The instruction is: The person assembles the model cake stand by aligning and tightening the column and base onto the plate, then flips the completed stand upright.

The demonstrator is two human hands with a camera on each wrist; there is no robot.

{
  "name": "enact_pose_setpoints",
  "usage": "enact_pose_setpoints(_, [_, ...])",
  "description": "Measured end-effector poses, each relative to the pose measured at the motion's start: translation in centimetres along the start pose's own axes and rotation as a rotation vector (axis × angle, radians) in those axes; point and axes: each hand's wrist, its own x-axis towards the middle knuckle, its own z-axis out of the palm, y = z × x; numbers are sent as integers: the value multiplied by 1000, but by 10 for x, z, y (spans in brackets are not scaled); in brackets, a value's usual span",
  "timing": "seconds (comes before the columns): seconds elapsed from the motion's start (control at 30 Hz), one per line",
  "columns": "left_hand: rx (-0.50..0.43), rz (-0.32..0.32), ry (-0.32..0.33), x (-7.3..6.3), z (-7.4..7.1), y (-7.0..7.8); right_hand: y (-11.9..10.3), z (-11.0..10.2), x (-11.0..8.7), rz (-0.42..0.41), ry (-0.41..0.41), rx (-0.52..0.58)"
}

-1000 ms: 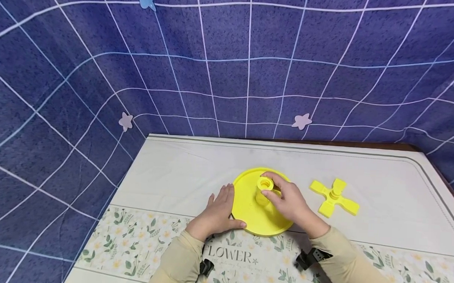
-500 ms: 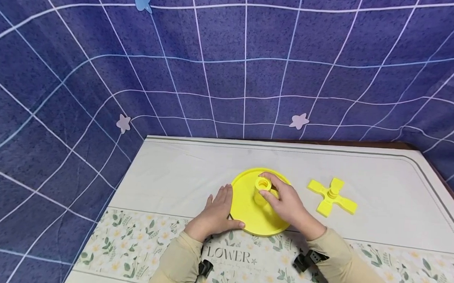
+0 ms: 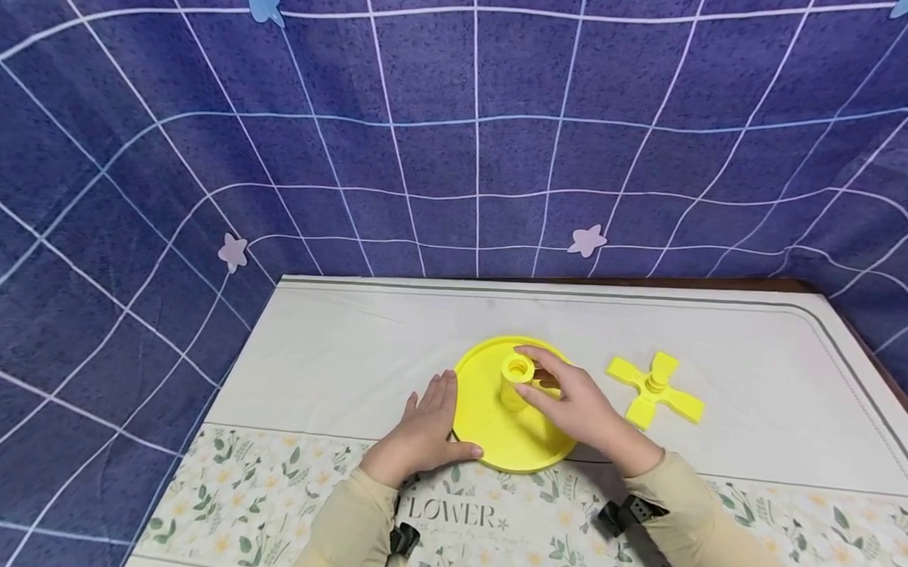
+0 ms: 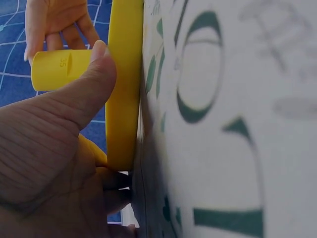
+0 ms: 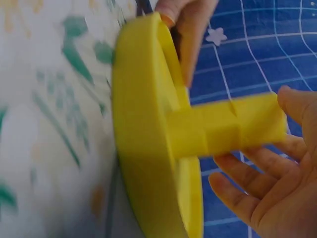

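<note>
A round yellow tray [image 3: 486,435] with a raised rim lies on the table. Upright near its middle stands a yellow hollow post [image 3: 512,392], marked "35" in the left wrist view. My right hand [image 3: 570,404] holds the post near its top between thumb and fingers. In the right wrist view, the post [image 5: 218,129] rises straight from the tray [image 5: 141,109]. My left hand [image 3: 422,437] rests against the tray's left edge, fingers straight, thumb [image 4: 101,64] over the near rim. To the right lies a yellow four-armed piece [image 3: 655,386] with a short threaded stub.
A white tablecloth [image 3: 362,347] with a floral band and the word FLOWER covers the table. Behind and to the left hangs a blue curtain [image 3: 398,156] with a grid of lines and stars. A black wrist camera [image 3: 632,513] sits by the right sleeve.
The head view has shifted slightly, so the scene sits further left. Both hands keep their places on the tray and post, with little change in the fingers.
</note>
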Motion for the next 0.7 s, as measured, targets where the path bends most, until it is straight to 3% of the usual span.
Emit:
enact_pose_setpoints(0.1, [-13, 0, 6, -1, 0, 1, 1, -20, -9, -43, 36, -58])
enact_pose_setpoints(0.2, [-26, 6, 12, -3, -2, 2, 5, -46, -23, -73, 150, -176])
enact_pose_setpoints(0.3, [-30, 8, 13, -5, -4, 2, 14, -73, -40, -19, 266, -321])
enact_pose_setpoints(0.37, [-28, 6, 16, -5, -4, 1, 21, -89, -52, 62, 292, -407])
enact_pose_setpoints(0.43, [-24, 4, 17, -5, -5, 1, 29, -103, -63, 162, 278, -490])
enact_pose_setpoints(0.53, [-18, 7, 19, -5, -4, 0, 42, -117, -76, 290, 184, -582])
enact_pose_setpoints(0.7, [-18, 16, 22, -2, -2, 2, 60, -130, -89, 402, 14, -666])
